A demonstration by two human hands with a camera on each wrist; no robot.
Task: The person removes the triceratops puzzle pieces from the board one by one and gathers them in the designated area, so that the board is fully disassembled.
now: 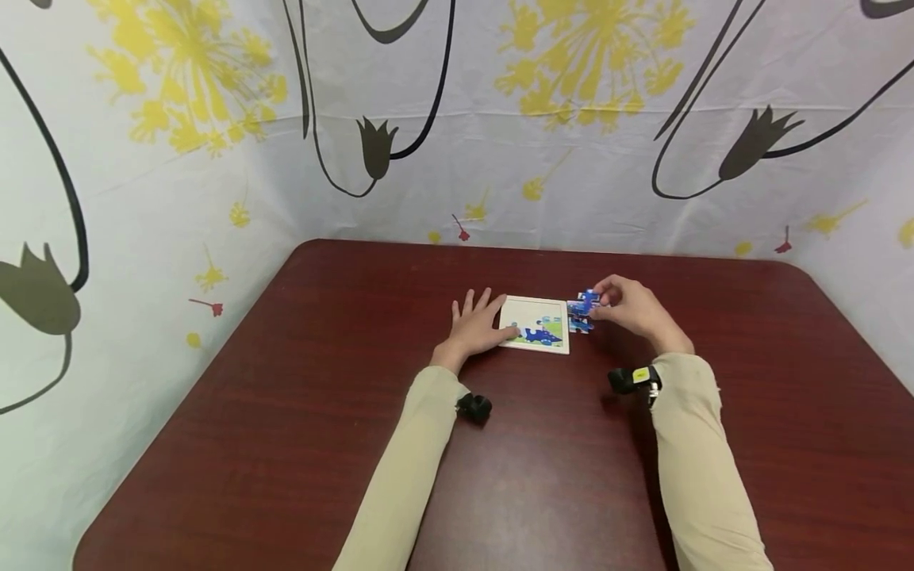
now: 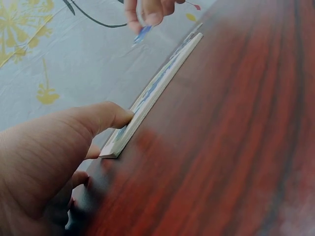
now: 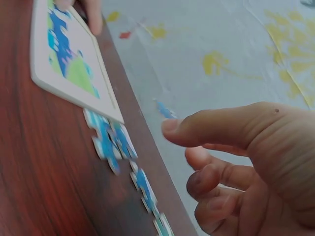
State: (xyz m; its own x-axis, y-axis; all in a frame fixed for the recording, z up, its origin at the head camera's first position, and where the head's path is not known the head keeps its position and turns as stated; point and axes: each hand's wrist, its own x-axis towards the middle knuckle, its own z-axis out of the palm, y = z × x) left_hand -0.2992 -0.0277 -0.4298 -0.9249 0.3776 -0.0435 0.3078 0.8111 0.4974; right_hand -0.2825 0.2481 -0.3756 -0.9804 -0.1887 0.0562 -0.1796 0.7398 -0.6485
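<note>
A square puzzle board (image 1: 535, 308) with a pale frame lies on the table, its near part filled with blue and green pieces. At its left side my left hand (image 1: 473, 327) is spread, the thumb pressing on the board's near left edge and the other fingers stretched beyond it. My right hand (image 1: 638, 308) pinches a small blue puzzle piece (image 3: 166, 109) between thumb and fingers, raised over the right side of the board. Under that hand lie several loose blue puzzle pieces (image 3: 106, 140), close against the board's right edge.
The dark red wooden table (image 1: 300, 444) reaches out on all sides of the board. Behind it hangs a white cloth (image 1: 443, 182) printed with yellow and grey flowers. A small black camera (image 1: 474, 408) is strapped to the left wrist, another (image 1: 628, 380) to the right.
</note>
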